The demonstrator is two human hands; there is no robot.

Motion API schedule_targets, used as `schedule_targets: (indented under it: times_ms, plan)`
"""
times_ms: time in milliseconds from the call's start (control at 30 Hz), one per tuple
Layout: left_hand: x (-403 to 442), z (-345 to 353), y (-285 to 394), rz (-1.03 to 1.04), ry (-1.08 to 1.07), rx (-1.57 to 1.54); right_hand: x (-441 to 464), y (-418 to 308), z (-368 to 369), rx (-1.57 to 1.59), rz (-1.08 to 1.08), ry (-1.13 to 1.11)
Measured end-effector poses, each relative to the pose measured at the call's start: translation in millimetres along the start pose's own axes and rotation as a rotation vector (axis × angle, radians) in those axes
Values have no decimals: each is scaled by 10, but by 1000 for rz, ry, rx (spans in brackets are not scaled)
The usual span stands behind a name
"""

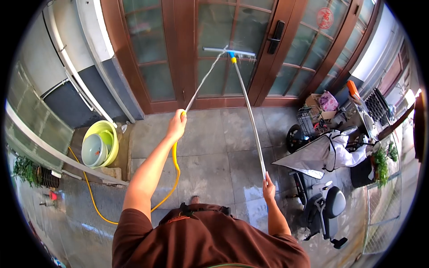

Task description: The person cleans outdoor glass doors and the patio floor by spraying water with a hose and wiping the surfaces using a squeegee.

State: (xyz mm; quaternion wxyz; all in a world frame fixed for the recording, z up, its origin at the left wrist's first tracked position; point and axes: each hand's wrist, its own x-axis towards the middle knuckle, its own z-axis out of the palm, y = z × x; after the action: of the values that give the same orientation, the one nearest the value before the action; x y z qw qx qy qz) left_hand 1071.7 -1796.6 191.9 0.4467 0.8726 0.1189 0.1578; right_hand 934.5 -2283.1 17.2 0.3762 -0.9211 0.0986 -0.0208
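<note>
Two tools at once: clenches yellow hose in left hand, sends water ahead of that hand towards glass door; grasps silver pole in right hand, holds squeegee head well ahead of that hand, by the door.

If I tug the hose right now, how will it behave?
The hose likely flexes easily: it curves away from the left hand. Probably heavier than when drained, since water streams from its end.
</note>
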Motion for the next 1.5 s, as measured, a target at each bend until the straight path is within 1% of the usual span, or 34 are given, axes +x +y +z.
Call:
schedule_targets:
  times_ms: [33,133,167,200,233,267,300,400,433,533,600,633,733,767,800,867,900,967,1033,1067,1133,1200,1267,1300,1400,1500]
  plan:
    - [2,7,12,1,-5,4,-17,13,46,79,-60,77]
    - [48,52,-45,-18,-17,20,-30,58,51,116,-33,104]
    - [74,79,-90,-18,-13,18,-9,47,44,127,-97,155]
    - [92,102,-142,-6,-13,20,11,52,-1,99,-95,159]
    - [105,119,-180,6,-14,22,18,38,-54,110,-40,123]
    - [120,139,-224,18,-14,23,29,-66,-145,121,13,88]
    - [162,192,-317,68,4,17,14,-182,-246,84,11,96]
    - [194,256,-428,149,42,2,126,-242,-324,170,-172,191]
    - [184,259,-444,151,45,4,153,-305,-372,148,-148,169]
    - [49,180,-216,-28,-27,38,202,-626,-548,141,-68,121]
    - [31,189,-244,-33,-25,31,313,-686,-515,191,-185,210]
    - [21,192,-255,-39,-26,30,334,-756,-552,197,-130,171]
    - [-46,141,-160,-102,-52,28,443,-726,-432,331,-199,193]
    - [-33,168,-229,-76,-31,35,483,-668,-354,298,-234,219]
    - [-19,194,-299,-49,-9,42,491,-599,-300,303,-206,190]
    - [-59,168,-315,-61,-8,44,442,-553,-230,312,-149,127]
    - [-82,152,-325,-72,-10,46,401,-508,-210,271,-91,85]
    - [-116,104,-302,-107,-20,52,310,-354,-146,178,-100,82]
    - [-111,88,-395,-79,-6,54,227,-144,-87,27,-86,55]
    - [-96,95,-488,-32,11,53,189,-69,-65,14,-78,37]
    - [-102,96,-577,-5,19,49,130,88,-18,-12,-59,5]
    - [-115,76,-567,-46,3,42,105,237,54,-31,-56,0]
    - [-124,51,-578,-61,2,89,87,217,68,-80,-34,-32]
    - [-134,41,-578,-73,-2,93,91,202,76,-97,24,-61]
    - [-210,-27,-431,-120,-21,67,211,186,211,-62,-79,-16]
    - [-257,-131,-280,-203,-41,62,223,10,196,-59,5,-37]
